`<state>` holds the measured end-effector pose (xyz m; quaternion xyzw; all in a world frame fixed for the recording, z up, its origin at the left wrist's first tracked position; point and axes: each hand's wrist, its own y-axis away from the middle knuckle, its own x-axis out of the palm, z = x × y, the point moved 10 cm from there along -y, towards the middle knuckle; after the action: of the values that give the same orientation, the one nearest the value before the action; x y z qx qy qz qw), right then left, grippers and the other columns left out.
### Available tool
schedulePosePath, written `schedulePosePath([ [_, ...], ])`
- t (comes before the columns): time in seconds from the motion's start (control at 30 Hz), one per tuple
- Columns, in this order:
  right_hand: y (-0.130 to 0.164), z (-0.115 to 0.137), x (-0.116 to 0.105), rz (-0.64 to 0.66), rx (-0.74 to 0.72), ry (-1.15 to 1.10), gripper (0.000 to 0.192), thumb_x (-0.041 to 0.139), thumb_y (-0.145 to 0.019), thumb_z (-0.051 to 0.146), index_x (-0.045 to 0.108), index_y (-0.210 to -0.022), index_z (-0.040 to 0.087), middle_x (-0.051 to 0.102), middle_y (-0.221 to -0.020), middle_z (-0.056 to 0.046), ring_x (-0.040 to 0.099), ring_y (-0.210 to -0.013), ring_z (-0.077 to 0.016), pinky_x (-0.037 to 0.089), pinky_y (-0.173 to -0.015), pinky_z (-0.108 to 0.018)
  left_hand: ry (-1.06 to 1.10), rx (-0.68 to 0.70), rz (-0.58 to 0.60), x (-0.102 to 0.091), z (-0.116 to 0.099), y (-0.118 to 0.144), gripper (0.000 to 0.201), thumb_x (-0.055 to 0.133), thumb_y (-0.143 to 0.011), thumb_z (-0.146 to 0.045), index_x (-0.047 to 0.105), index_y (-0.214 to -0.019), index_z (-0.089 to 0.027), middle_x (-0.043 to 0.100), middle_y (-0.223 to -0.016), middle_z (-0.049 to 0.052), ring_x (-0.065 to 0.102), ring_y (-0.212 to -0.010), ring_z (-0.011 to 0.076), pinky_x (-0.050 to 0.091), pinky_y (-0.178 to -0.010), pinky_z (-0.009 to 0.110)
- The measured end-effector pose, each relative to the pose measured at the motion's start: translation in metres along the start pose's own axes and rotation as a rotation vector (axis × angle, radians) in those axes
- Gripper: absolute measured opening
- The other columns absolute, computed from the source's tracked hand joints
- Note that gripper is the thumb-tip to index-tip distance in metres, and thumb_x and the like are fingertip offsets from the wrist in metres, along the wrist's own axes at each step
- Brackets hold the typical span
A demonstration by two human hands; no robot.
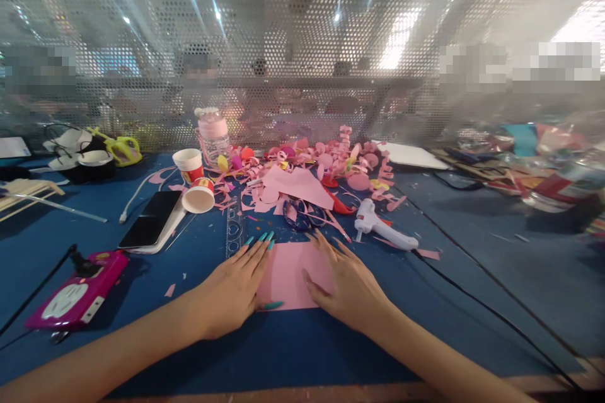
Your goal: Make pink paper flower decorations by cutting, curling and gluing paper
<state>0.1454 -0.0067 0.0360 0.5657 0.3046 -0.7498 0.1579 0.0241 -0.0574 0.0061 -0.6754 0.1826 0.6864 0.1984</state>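
Covering the whole work surface, a dark blue mat-covered table runs from the near edge back to a grey perforated metal screen along its far edge. Heaped against that far edge at the middle lies a spread of pink paper scraps and curled offcuts. Near the middle of the near edge sits a flat rectangular sheet of pink paper, with both hands pressed on it. The left hand lies flat on the sheet's left side, fingers stretched out together and holding nothing, turquoise nails pointing toward the far edge. The right hand lies flat on the sheet's right side, fingers spread slightly apart, gripping nothing. Toward the left edge rests a magenta power strip with white sockets. Farther back on the left lies a black smartphone on a white case. Just beyond the right hand lies a white glue gun, its black cord trailing toward the near right corner. Beside the phone, a small paper cup lies tipped, another standing behind it. Dark-handled scissors rest just beyond the sheet.
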Motion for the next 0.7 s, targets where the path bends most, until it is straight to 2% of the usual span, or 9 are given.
schedulePosePath([
  [0.13,0.003,0.003,-0.001,-0.031,0.011,0.074,0.069,0.044,-0.078,0.038,0.038,-0.132,-0.005,0.051,-0.128,-0.024,0.049,-0.119,-0.0301,0.041,-0.099,-0.041,-0.004,-0.004,-0.044,0.000,0.002,0.001,0.068,0.031,-0.090,-0.051,0.024,-0.140,-0.007,0.023,-0.145,0.019,0.022,-0.135,0.0265,0.023,-0.108,0.040],
  [0.27,0.004,0.021,-0.006,-0.062,-0.033,0.197,0.070,0.045,-0.073,0.026,0.034,-0.135,-0.004,0.036,-0.139,-0.025,0.037,-0.126,-0.0390,0.028,-0.103,-0.058,-0.002,0.000,-0.043,0.002,0.002,0.001,0.064,0.032,-0.091,-0.044,0.019,-0.142,-0.007,0.020,-0.146,0.018,0.018,-0.136,0.0253,0.021,-0.109,0.039],
  [0.33,0.001,0.044,-0.001,-0.012,-0.160,0.180,0.074,0.044,-0.071,0.019,0.027,-0.140,0.000,0.024,-0.146,-0.020,0.028,-0.131,-0.0382,0.022,-0.104,-0.059,-0.005,-0.003,-0.025,0.006,0.002,0.001,0.065,0.033,-0.090,-0.043,0.022,-0.141,-0.005,0.020,-0.146,0.020,0.018,-0.136,0.0268,0.021,-0.109,0.040],
  [0.4,0.000,0.068,0.010,0.086,-0.316,0.105,0.078,0.043,-0.068,0.015,0.021,-0.141,-0.002,0.017,-0.148,-0.018,0.017,-0.136,-0.0335,0.019,-0.109,-0.053,-0.009,0.006,-0.015,0.007,0.002,0.002,0.064,0.034,-0.090,-0.043,0.025,-0.139,-0.002,0.022,-0.145,0.021,0.019,-0.136,0.0278,0.020,-0.110,0.040],
  [0.47,-0.004,0.077,0.020,0.163,-0.331,0.017,0.078,0.042,-0.069,0.017,0.018,-0.140,-0.007,0.018,-0.148,-0.020,0.016,-0.137,-0.0296,0.020,-0.110,-0.047,-0.009,0.023,-0.029,0.006,0.000,0.002,0.063,0.037,-0.089,-0.040,0.027,-0.138,-0.002,0.025,-0.144,0.022,0.020,-0.136,0.0274,0.020,-0.110,0.039],
  [0.57,-0.009,0.069,0.028,0.199,-0.242,-0.058,0.078,0.040,-0.071,0.020,0.016,-0.139,-0.009,0.025,-0.144,-0.024,0.025,-0.135,-0.0286,0.016,-0.110,-0.051,-0.001,0.033,-0.070,0.000,-0.001,0.002,0.061,0.039,-0.089,-0.038,0.028,-0.138,-0.004,0.028,-0.144,0.020,0.023,-0.135,0.0268,0.021,-0.110,0.038],
  [0.63,-0.010,0.052,0.026,0.183,-0.165,-0.071,0.076,0.040,-0.077,0.027,0.015,-0.140,-0.006,0.028,-0.143,-0.025,0.031,-0.131,-0.0314,0.010,-0.107,-0.059,-0.004,0.025,-0.080,-0.004,-0.001,0.002,0.061,0.037,-0.090,-0.040,0.028,-0.138,-0.004,0.027,-0.144,0.020,0.023,-0.135,0.0269,0.023,-0.109,0.038],
  [0.7,-0.007,0.034,0.022,0.189,-0.115,-0.084,0.078,0.039,-0.082,0.039,0.012,-0.142,-0.002,0.033,-0.141,-0.024,0.038,-0.127,-0.0330,0.009,-0.105,-0.062,-0.012,0.018,-0.056,-0.004,-0.001,0.001,0.061,0.034,-0.091,-0.042,0.029,-0.138,-0.003,0.025,-0.144,0.020,0.023,-0.135,0.0278,0.025,-0.108,0.040],
])
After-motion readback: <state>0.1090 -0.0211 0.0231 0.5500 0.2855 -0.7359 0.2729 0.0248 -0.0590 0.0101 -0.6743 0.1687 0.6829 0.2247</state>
